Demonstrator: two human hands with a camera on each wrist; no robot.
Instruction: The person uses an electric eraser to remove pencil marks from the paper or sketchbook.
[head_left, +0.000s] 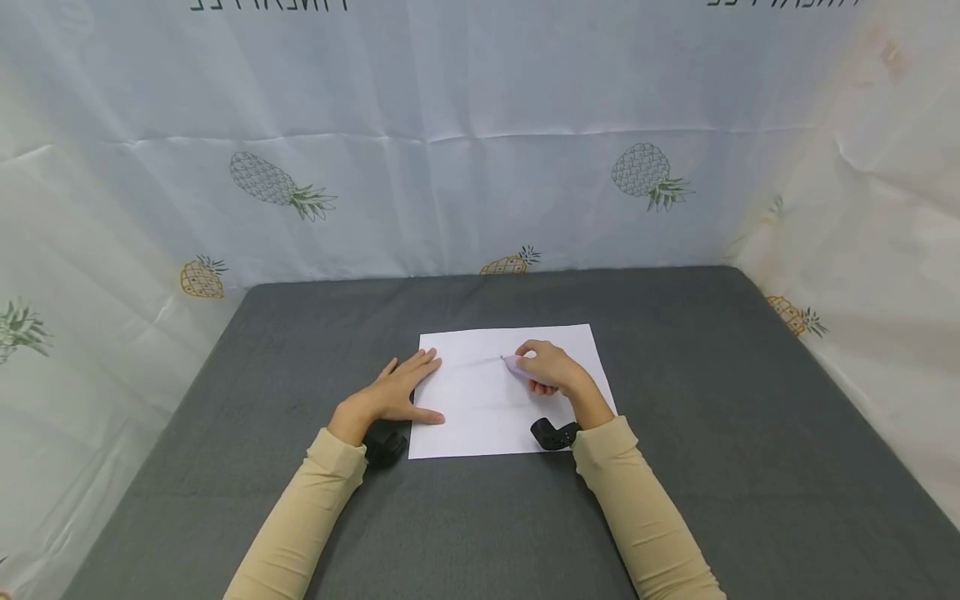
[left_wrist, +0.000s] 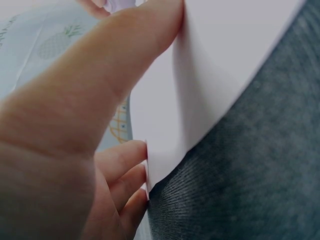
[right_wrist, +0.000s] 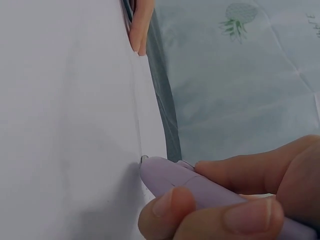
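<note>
A white sheet of paper (head_left: pixel 480 417) lies on the grey tabletop. My left hand (head_left: pixel 401 389) rests on its left edge with fingers spread, the thumb lower down near the same edge. My right hand (head_left: pixel 551 367) pinches a lavender utility knife (right_wrist: pixel 172 180) between thumb and fingers over the paper's upper right part. In the right wrist view, the knife's small metal tip meets the sheet at one end of a thin straight line that runs toward the left fingers. The left wrist view shows the paper bowing slightly up from the table near the thumb.
Dark grey cloth (head_left: pixel 705 400) covers the table on every side of the paper. White curtains (head_left: pixel 450 200) with pineapple prints hang behind it and at both sides. A black wrist camera (head_left: pixel 553 434) sits under the right wrist, low over the paper.
</note>
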